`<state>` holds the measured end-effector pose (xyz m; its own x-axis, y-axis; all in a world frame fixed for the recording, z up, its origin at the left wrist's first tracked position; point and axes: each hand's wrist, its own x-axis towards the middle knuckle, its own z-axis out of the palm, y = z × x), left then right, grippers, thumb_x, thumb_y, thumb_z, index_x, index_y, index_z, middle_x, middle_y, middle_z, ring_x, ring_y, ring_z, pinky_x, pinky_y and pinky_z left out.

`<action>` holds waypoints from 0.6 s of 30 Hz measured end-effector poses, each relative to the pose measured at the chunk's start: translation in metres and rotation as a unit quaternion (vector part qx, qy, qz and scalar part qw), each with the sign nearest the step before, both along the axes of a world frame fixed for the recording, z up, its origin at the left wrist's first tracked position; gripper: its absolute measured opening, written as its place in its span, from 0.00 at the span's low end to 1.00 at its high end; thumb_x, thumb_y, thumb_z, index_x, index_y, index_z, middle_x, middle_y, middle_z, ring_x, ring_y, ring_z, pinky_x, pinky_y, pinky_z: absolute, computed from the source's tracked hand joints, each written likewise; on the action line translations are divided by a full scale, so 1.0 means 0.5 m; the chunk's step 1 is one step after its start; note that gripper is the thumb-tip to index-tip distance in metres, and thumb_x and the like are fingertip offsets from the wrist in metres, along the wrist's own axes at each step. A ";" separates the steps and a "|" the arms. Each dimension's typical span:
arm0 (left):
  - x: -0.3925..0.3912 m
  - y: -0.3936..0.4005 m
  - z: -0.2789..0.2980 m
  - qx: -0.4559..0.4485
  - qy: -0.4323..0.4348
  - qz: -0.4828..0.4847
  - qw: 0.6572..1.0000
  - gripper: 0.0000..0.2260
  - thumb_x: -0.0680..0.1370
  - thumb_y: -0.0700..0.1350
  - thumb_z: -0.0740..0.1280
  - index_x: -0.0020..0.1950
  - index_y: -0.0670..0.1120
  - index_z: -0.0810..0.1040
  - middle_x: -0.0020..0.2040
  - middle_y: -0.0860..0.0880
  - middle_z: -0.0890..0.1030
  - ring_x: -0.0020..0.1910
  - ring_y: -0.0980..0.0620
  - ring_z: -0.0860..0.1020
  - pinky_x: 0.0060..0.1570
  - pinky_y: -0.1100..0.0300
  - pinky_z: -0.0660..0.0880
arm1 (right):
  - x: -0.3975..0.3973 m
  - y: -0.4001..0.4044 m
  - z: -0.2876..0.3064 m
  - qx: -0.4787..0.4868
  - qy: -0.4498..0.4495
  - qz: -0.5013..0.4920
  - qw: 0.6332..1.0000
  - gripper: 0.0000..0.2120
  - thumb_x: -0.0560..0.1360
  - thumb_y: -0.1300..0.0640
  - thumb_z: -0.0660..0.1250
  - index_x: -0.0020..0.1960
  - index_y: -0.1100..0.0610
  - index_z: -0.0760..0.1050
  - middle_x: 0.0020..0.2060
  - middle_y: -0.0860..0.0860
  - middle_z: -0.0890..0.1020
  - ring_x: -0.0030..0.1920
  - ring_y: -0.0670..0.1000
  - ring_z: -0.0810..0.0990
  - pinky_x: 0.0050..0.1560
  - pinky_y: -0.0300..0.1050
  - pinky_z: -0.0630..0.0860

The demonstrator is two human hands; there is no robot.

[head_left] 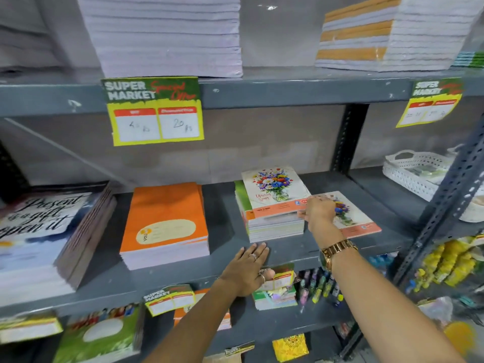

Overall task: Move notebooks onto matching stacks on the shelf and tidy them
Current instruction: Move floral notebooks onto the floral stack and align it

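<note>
A stack of flower-cover notebooks [272, 195] stands on the middle shelf [288, 247], its top copy lying slightly askew. My right hand [318, 212] reaches in from the right, and its fingers pinch the front right corner of that top notebook. Another flower notebook [353, 221] lies flat on the shelf just right of the stack, partly under my right hand. My left hand [247, 271] rests palm down on the shelf's front edge below the stack and holds nothing. Left of the flower stack is an orange notebook stack [165, 221].
A stack of lettered-cover notebooks [39, 231] sits at the far left. White baskets [416, 169] stand on the right shelf behind a slotted upright [445, 200]. Price tags [154, 111] hang from the shelf above, which carries tall paper stacks [167, 35]. Below are more notebooks and pens [317, 286].
</note>
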<state>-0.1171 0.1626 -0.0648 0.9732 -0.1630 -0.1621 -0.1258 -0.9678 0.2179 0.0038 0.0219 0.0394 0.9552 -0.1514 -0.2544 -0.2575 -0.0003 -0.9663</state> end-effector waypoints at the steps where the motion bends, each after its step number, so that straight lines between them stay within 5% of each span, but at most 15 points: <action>1: -0.002 0.004 0.001 -0.007 0.005 0.001 1.000 0.28 0.81 0.55 0.51 0.77 0.46 0.43 0.79 0.49 0.44 0.77 0.49 0.43 0.75 0.52 0.40 | 0.003 0.012 -0.003 -0.010 0.010 -0.003 1.000 0.14 0.78 0.65 0.58 0.62 0.69 0.70 0.29 0.54 0.73 0.14 0.45 0.74 0.18 0.36 0.74; 5: -0.005 0.016 -0.001 -0.021 0.019 0.004 1.000 0.28 0.81 0.54 0.51 0.77 0.46 0.43 0.79 0.49 0.44 0.77 0.49 0.43 0.75 0.51 0.40 | 0.013 0.055 -0.025 -0.055 0.037 -0.050 0.997 0.06 0.76 0.61 0.63 0.51 0.63 0.72 0.33 0.58 0.80 0.22 0.51 0.77 0.29 0.46 0.82; 7: -0.006 0.018 0.000 -0.025 0.022 0.003 0.999 0.28 0.81 0.54 0.51 0.77 0.46 0.43 0.79 0.49 0.44 0.77 0.49 0.43 0.75 0.51 0.40 | 0.019 0.064 -0.032 -0.106 0.017 -0.070 0.992 0.12 0.74 0.57 0.67 0.51 0.66 0.77 0.41 0.60 0.84 0.23 0.51 0.80 0.42 0.52 0.83; 9: -0.006 0.016 0.002 -0.029 0.021 0.003 0.999 0.28 0.81 0.54 0.51 0.77 0.46 0.44 0.79 0.49 0.45 0.77 0.49 0.43 0.75 0.51 0.39 | 0.021 0.061 -0.030 -0.183 -0.006 -0.065 0.981 0.15 0.74 0.56 0.68 0.54 0.66 0.79 0.50 0.61 0.84 0.42 0.53 0.86 0.52 0.52 0.78; 11: -0.007 0.014 0.003 -0.027 0.015 0.002 1.000 0.28 0.81 0.54 0.51 0.77 0.46 0.44 0.79 0.48 0.45 0.77 0.48 0.43 0.75 0.51 0.40 | 0.020 0.051 -0.019 -0.212 -0.017 -0.061 0.975 0.16 0.74 0.56 0.67 0.55 0.68 0.78 0.55 0.63 0.81 0.57 0.61 0.80 0.55 0.51 0.75; 18: 0.012 -0.013 0.008 0.002 0.001 -0.010 1.000 0.28 0.81 0.54 0.50 0.77 0.44 0.45 0.79 0.47 0.46 0.77 0.50 0.45 0.76 0.54 0.43 | 0.042 0.002 -0.017 -0.209 -0.061 -0.074 0.973 0.13 0.74 0.56 0.67 0.52 0.64 0.80 0.55 0.62 0.82 0.57 0.62 0.79 0.56 0.49 0.74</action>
<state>-0.1112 0.1563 -0.0607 0.9697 -0.1815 -0.1637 -0.1445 -0.9658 0.2151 0.0247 0.0226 0.0309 0.9340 -0.3563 -0.0273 -0.1686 -0.3721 -0.9127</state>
